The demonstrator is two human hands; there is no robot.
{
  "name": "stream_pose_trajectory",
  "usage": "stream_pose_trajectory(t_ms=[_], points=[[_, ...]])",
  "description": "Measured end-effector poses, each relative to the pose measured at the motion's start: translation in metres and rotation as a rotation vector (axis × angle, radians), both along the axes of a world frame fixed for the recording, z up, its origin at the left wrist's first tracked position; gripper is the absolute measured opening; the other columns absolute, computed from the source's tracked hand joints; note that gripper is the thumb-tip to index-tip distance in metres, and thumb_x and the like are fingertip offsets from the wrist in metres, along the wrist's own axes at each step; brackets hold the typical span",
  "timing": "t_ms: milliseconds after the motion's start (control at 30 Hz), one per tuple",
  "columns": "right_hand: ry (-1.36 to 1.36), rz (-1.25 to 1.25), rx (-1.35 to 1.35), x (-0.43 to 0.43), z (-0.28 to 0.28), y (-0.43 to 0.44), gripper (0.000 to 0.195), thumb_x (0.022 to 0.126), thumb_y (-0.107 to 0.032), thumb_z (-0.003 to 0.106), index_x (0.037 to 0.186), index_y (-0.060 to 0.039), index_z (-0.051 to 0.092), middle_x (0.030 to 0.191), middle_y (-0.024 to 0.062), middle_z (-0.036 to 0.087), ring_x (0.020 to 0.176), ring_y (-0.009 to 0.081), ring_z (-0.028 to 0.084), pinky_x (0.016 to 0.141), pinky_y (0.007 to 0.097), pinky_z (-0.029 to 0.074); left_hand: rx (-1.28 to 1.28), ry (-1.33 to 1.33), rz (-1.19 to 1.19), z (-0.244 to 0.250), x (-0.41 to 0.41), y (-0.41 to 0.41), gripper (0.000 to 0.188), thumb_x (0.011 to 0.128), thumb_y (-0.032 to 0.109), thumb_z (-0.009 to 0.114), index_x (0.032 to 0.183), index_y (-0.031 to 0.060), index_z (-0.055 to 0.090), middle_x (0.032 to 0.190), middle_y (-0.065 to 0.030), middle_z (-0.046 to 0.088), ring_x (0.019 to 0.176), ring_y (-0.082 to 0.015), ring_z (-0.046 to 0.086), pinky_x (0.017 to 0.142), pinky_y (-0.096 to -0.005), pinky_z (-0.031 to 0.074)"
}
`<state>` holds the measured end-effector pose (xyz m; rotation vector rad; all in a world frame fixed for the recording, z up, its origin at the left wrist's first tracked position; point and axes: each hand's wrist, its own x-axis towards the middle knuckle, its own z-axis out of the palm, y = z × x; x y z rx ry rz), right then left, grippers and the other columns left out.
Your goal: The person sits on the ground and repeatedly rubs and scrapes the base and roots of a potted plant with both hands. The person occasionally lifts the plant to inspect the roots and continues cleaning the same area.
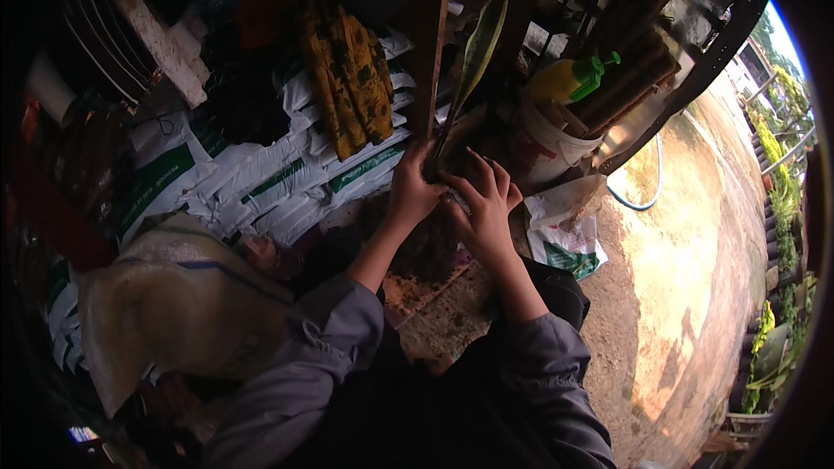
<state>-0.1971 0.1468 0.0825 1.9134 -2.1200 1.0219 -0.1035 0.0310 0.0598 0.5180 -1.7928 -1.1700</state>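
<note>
A long, upright snake plant leaf (pixel 483 45) rises from a dark mass, probably soil, between my hands. My left hand (pixel 415 184) is curled around the left side of this mass at the leaf's base. On the right side, my right hand (pixel 483 203) has its fingers bent and spread, with fingertips near the mass. Whether a pot lies under the fingers is too dark to tell. Below the hands, dark loose soil (pixel 423 251) lies heaped on the ground.
Stacked white and green bags (pixel 287 176) stand at the left, with a pale woven sack (pixel 189 299) nearer me. At the right are a white bucket (pixel 554 146), a yellow spray bottle (pixel 554 81) with green head, and a plastic bag (pixel 567 234). A wooden post (pixel 438 45) rises ahead.
</note>
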Motion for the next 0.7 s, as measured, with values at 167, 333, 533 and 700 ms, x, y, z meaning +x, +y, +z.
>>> stream_pose_trajectory(t_ms=[167,333,533,700], points=[[-0.688,-0.014,-0.320,-0.029,-0.003,-0.008,0.034,0.087,-0.018,0.050,0.116,-0.0011,0.055,0.118,0.0131,0.053,0.117,0.0278,0.046,0.098,0.0357,0.033,0.307,0.031,-0.275,-0.012,0.008,0.006,0.059,0.070,0.002,0.071,0.123,0.0015,0.047,0.113,-0.0100,0.057,0.103,-0.0214,0.057,0.090,-0.0317,0.045],[-1.023,0.191,-0.280,-0.039,-0.008,-0.004,0.032,0.092,-0.015,0.047,0.112,0.0075,0.055,0.119,0.0121,0.051,0.110,0.0212,0.051,0.094,0.0300,0.038,0.759,-0.053,-0.654,-0.004,0.021,0.013,0.061,0.074,0.009,0.071,0.128,0.0029,0.044,0.116,-0.0076,0.054,0.110,-0.0144,0.049,0.096,-0.0311,0.039],[-1.010,0.101,-0.302,-0.037,-0.004,-0.001,0.029,0.087,-0.016,0.056,0.099,0.0101,0.060,0.112,0.0102,0.053,0.104,0.0185,0.052,0.090,0.0279,0.039,0.927,0.021,-0.635,-0.017,0.018,0.012,0.055,0.080,0.018,0.067,0.128,0.0005,0.046,0.114,-0.0067,0.056,0.105,-0.0129,0.053,0.093,-0.0284,0.040],[-0.787,-0.042,-0.326,-0.045,-0.010,-0.001,0.028,0.082,-0.018,0.063,0.094,0.0068,0.062,0.106,0.0100,0.055,0.101,0.0236,0.054,0.089,0.0303,0.040,0.637,-0.124,-0.521,-0.005,0.007,0.020,0.053,0.079,0.021,0.069,0.122,-0.0046,0.050,0.115,-0.0092,0.057,0.105,-0.0160,0.054,0.092,-0.0288,0.041]])
